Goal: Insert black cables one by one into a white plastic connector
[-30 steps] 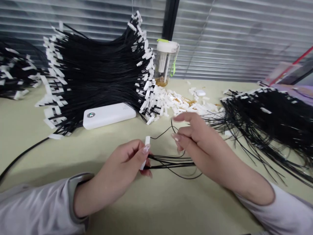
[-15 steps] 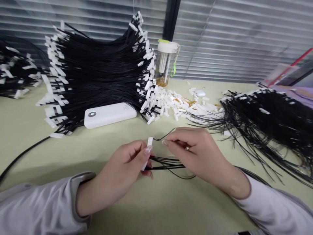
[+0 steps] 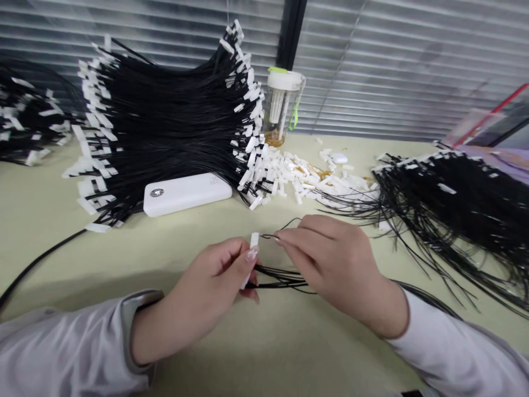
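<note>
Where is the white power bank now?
In the head view, the white power bank lies left of centre on the table, against the lower front of the big black cable bundle.

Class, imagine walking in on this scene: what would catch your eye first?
The big stack of black cables, bristling with white connectors at both ends, against the blinds. Then, front and center, the left hand pinching a white connector while the right hand holds a thin black wire beside it.
</note>
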Demonstrator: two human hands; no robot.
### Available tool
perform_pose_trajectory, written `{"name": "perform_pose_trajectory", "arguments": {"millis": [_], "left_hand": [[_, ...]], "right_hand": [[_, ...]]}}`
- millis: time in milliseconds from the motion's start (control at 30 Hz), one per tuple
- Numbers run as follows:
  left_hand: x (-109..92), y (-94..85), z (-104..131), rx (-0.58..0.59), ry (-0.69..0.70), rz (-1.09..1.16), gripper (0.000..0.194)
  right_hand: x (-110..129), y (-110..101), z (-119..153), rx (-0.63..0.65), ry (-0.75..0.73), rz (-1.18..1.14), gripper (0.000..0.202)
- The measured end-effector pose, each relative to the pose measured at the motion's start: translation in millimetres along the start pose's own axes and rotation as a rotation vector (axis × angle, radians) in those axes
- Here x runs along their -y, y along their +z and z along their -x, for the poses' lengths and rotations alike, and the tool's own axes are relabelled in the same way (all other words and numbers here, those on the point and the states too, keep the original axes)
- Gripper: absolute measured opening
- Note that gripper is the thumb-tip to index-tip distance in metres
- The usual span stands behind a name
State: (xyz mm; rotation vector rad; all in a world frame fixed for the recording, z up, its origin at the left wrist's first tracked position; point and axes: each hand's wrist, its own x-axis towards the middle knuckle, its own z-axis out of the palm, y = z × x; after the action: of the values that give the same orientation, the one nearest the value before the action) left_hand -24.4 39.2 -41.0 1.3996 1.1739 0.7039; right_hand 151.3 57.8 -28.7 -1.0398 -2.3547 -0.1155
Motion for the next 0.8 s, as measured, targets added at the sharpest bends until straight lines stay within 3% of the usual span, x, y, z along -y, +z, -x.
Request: {"name": "perform_pose_trajectory", "arguments": {"millis": [433,667,800], "left_hand": [[-1.7,1.1,1.6,0.038,0.056,-0.084,0.027],[-3.2,1.2,2.9,-0.036,-0.010,0.028,0.027],[-1.0,-0.5,0.1,-0.087,-0.050,0.184,0.025]], "right_hand": [[4.1,8.9,2.5,0.029,-0.082,-0.027,0.019],[-2.6,-0.8,-6.4,0.050,0.009,-0.026,0.017],[-23.5,-19.0,-11.4,0.009,0.183,-0.041,0.013]]}}
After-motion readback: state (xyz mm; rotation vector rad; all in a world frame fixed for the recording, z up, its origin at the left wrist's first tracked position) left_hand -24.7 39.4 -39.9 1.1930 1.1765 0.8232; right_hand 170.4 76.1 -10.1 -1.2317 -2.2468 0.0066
